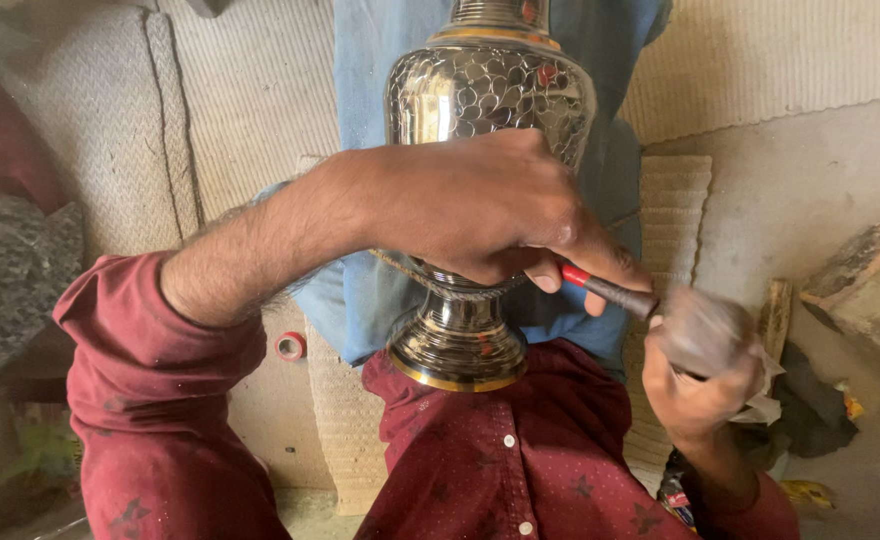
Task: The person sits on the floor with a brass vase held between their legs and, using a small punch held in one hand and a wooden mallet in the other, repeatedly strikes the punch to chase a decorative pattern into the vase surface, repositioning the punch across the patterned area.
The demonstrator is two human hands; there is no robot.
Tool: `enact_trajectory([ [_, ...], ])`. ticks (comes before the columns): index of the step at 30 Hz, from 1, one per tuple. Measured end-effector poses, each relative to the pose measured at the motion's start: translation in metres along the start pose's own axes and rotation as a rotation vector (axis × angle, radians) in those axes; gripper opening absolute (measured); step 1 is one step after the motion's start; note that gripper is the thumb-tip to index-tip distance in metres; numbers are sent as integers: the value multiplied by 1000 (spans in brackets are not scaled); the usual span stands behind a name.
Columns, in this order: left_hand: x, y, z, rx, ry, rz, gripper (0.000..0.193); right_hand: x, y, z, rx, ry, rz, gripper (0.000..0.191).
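Vase (490,95), polished silver metal with a scale pattern chased into its belly and a thin gold band at shoulder and foot, lies along your lap with its foot (458,350) pressed against your red shirt (520,450) and its neck pointing away over your blue trousers (380,290); that bracing looks meant to keep it from rolling under blows. Your left hand (480,205) reaches across the narrow waist of the vase and rests its weight there, which steadies both the vase and the tool. Its grip is closed on a punch (610,290), a slim dark rod with a red band, pinched between thumb and fingers so that the working end, hidden under your hand, sits near the stem. Your right hand (695,385) is clenched on a hammer (705,330); the head is blurred just beside the free end of the punch, so you cannot tell whether they touch. The hand also seems to hold a scrap of pale cloth. You sit on the floor on a woven mat (260,100), which runs to the far edge of the floor. A red tape roll (291,346) lies by your left arm, and a rough stone block (875,285) sits well apart at the right edge.
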State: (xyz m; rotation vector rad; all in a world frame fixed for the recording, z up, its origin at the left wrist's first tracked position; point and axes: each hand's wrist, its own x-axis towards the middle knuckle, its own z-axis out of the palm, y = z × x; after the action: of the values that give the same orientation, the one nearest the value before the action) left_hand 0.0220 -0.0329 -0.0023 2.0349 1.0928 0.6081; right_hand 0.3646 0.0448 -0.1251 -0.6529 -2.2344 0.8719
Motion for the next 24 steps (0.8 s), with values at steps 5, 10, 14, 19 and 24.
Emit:
enact_trajectory([
  [5,3,1,-3,-68,-24,90,57,-18,17,2,-272,40,-244,61],
  [10,-16,16,2,-67,475,-119,58,-20,26,1,-59,40,1,77],
  [14,-22,21,12,-122,662,-215,58,6,31,-15,-357,-11,-135,91],
  [19,-27,20,12,-45,629,-134,61,37,19,-38,52,-31,45,91],
  [24,-26,17,12,-56,593,-146,58,66,1,-50,146,-101,31,90],
])
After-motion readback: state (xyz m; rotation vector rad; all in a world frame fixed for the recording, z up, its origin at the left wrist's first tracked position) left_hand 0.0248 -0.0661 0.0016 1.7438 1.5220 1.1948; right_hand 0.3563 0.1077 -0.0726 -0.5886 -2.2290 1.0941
